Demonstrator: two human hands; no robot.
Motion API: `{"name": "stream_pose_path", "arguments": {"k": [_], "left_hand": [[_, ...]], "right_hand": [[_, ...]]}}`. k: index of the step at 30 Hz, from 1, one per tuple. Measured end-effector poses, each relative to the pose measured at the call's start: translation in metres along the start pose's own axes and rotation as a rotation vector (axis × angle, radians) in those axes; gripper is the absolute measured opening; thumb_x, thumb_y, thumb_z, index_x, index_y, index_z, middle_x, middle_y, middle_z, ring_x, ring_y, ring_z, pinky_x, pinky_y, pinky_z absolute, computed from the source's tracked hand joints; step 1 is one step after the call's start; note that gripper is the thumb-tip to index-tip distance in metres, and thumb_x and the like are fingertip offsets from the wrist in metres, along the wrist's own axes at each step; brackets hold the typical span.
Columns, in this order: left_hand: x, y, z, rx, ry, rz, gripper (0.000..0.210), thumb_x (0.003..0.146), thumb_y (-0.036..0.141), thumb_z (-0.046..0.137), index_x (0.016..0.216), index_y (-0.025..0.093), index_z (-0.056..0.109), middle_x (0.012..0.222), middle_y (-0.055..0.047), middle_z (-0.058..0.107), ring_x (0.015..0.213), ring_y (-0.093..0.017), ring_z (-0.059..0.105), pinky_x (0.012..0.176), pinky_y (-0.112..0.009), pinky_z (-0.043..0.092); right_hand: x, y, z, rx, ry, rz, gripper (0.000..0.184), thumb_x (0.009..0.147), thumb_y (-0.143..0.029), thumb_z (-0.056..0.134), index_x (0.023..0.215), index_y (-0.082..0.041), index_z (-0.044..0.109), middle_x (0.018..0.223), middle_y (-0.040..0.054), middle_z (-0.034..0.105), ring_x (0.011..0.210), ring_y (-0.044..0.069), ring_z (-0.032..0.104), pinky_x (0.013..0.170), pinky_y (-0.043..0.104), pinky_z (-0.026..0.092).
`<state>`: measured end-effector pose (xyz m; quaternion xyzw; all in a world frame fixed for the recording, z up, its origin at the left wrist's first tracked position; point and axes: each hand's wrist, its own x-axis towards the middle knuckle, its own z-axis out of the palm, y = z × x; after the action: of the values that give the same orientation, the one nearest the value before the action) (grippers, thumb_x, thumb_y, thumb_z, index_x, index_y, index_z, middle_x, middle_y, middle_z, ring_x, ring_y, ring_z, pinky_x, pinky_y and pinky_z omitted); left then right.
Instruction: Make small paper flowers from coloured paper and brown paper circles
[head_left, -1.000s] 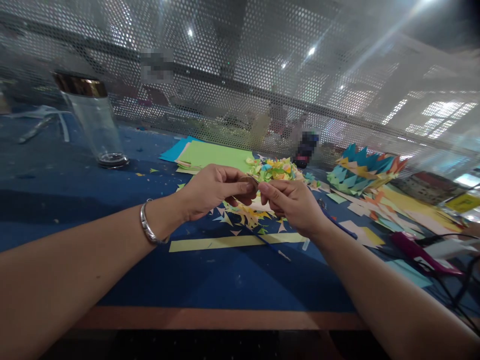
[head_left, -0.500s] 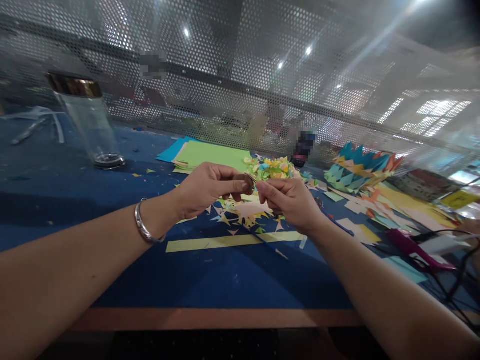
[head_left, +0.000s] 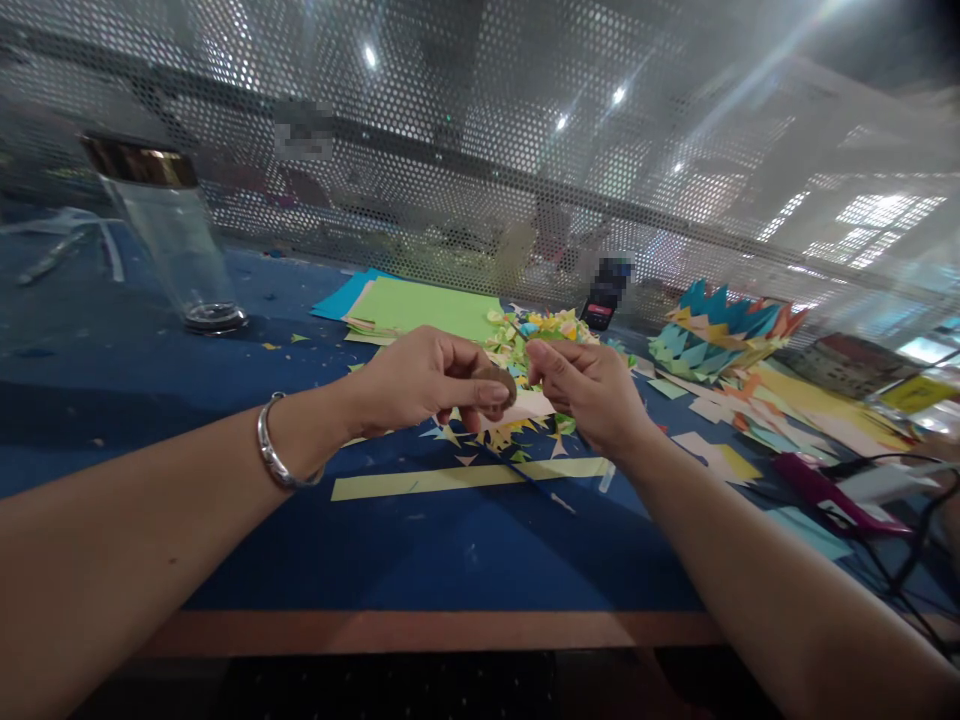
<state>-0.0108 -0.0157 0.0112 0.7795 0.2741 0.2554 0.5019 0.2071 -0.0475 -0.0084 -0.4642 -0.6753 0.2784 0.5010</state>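
My left hand (head_left: 431, 385) pinches a small round brownish disc (head_left: 506, 385), which looks like a roll of tape, between thumb and fingers. Just to its right, my right hand (head_left: 589, 390) is closed with thumb against forefinger. What that pinch holds, if anything, is too small to make out. Both hands are raised over a pile of cut paper scraps (head_left: 551, 330). Below them on the blue table lie a pale yellow paper strip (head_left: 450, 480) and a thin blue stick (head_left: 536, 487), which looks like a brush and crosses the strip.
At the left stands a glass bottle (head_left: 176, 240). Green paper sheets (head_left: 435, 310) lie behind my hands, with a phone (head_left: 606, 295) near the mesh screen. Rightward are a zigzag-edged paper crown (head_left: 720, 330), paper pieces, and a magenta power strip (head_left: 832, 495) with cables.
My hands have drawn a little apart; the right moved slightly right and up. The brown disc, earlier between both hands' fingertips, now shows its round face in my left hand.
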Motion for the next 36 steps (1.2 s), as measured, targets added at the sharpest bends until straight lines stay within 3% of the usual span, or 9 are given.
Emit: {"name": "stream_pose_path", "arguments": {"k": [6, 10, 14, 20, 23, 28, 31, 33, 36], "left_hand": [[-0.002, -0.003, 0.006, 0.354, -0.248, 0.006, 0.041, 0.085, 0.052, 0.064, 0.065, 0.017, 0.071, 0.058, -0.003, 0.065, 0.051, -0.011, 0.056, 0.050, -0.025, 0.036], [0.002, -0.004, -0.001, 0.665, -0.138, 0.013, 0.052, 0.089, 0.057, 0.054, 0.057, 0.017, 0.066, 0.050, -0.002, 0.058, 0.044, -0.011, 0.045, 0.047, -0.028, 0.026], [0.006, -0.006, -0.006, 0.791, 0.069, 0.007, 0.037, 0.086, 0.051, 0.058, 0.080, 0.017, 0.071, 0.062, -0.002, 0.061, 0.054, -0.014, 0.050, 0.051, -0.028, 0.028], [0.011, -0.025, -0.005, 0.773, 0.091, 0.111, 0.062, 0.070, 0.048, 0.076, 0.124, 0.019, 0.065, 0.109, -0.011, 0.066, 0.086, -0.023, 0.062, 0.068, -0.030, 0.043], [0.014, -0.030, -0.004, 0.796, 0.077, 0.122, 0.040, 0.078, 0.043, 0.068, 0.110, 0.018, 0.072, 0.101, -0.011, 0.069, 0.089, -0.026, 0.063, 0.071, -0.032, 0.045], [0.015, -0.026, -0.008, 0.639, 0.337, 0.090, 0.024, 0.086, 0.039, 0.060, 0.082, 0.018, 0.072, 0.077, -0.006, 0.069, 0.071, -0.020, 0.062, 0.064, -0.030, 0.043], [0.017, -0.027, -0.016, 0.200, 0.502, 0.024, 0.024, 0.081, 0.040, 0.068, 0.079, 0.016, 0.070, 0.072, -0.005, 0.067, 0.068, -0.017, 0.062, 0.060, -0.027, 0.045], [0.020, -0.031, -0.023, -0.045, 0.557, -0.012, 0.024, 0.080, 0.038, 0.070, 0.081, 0.015, 0.069, 0.080, -0.008, 0.069, 0.069, -0.014, 0.061, 0.060, -0.025, 0.046], [0.023, -0.039, -0.034, -0.085, 0.575, -0.061, 0.022, 0.079, 0.036, 0.072, 0.077, 0.014, 0.068, 0.082, -0.010, 0.070, 0.065, -0.011, 0.057, 0.057, -0.024, 0.044]], "right_hand": [[0.002, 0.002, -0.001, -0.008, 0.061, 0.001, 0.049, 0.086, -0.063, 0.063, 0.065, -0.019, 0.058, 0.045, -0.0082, 0.031, 0.041, 0.007, 0.025, 0.041, 0.026, 0.019], [0.002, 0.003, -0.001, -0.035, 0.076, -0.026, 0.049, 0.087, -0.062, 0.064, 0.064, -0.019, 0.059, 0.047, -0.0070, 0.034, 0.043, 0.007, 0.027, 0.043, 0.026, 0.021], [0.002, 0.005, -0.002, -0.060, 0.070, -0.044, 0.047, 0.087, -0.060, 0.064, 0.066, -0.019, 0.060, 0.048, -0.0068, 0.034, 0.044, 0.007, 0.027, 0.044, 0.027, 0.022], [0.002, 0.005, -0.002, -0.107, 0.081, -0.045, 0.048, 0.087, -0.063, 0.063, 0.067, -0.019, 0.059, 0.050, -0.0060, 0.035, 0.046, 0.009, 0.029, 0.045, 0.028, 0.023], [0.002, 0.004, -0.002, -0.128, 0.083, -0.037, 0.048, 0.086, -0.064, 0.063, 0.068, -0.020, 0.060, 0.050, -0.0055, 0.036, 0.046, 0.009, 0.030, 0.045, 0.028, 0.024], [0.001, 0.003, -0.002, -0.101, 0.094, -0.030, 0.047, 0.086, -0.063, 0.063, 0.071, -0.019, 0.061, 0.050, -0.0064, 0.032, 0.045, 0.009, 0.027, 0.044, 0.028, 0.020], [0.001, 0.001, -0.001, -0.069, 0.125, -0.021, 0.047, 0.086, -0.063, 0.064, 0.071, -0.019, 0.061, 0.050, -0.0070, 0.030, 0.044, 0.008, 0.024, 0.043, 0.028, 0.017], [0.001, 0.001, 0.000, -0.065, 0.141, -0.017, 0.048, 0.085, -0.065, 0.064, 0.070, -0.019, 0.061, 0.050, -0.0073, 0.028, 0.044, 0.008, 0.023, 0.044, 0.028, 0.016], [0.002, 0.003, -0.001, -0.091, 0.105, -0.005, 0.049, 0.083, -0.066, 0.065, 0.070, -0.019, 0.061, 0.050, -0.0069, 0.030, 0.045, 0.008, 0.024, 0.044, 0.028, 0.017]]}}
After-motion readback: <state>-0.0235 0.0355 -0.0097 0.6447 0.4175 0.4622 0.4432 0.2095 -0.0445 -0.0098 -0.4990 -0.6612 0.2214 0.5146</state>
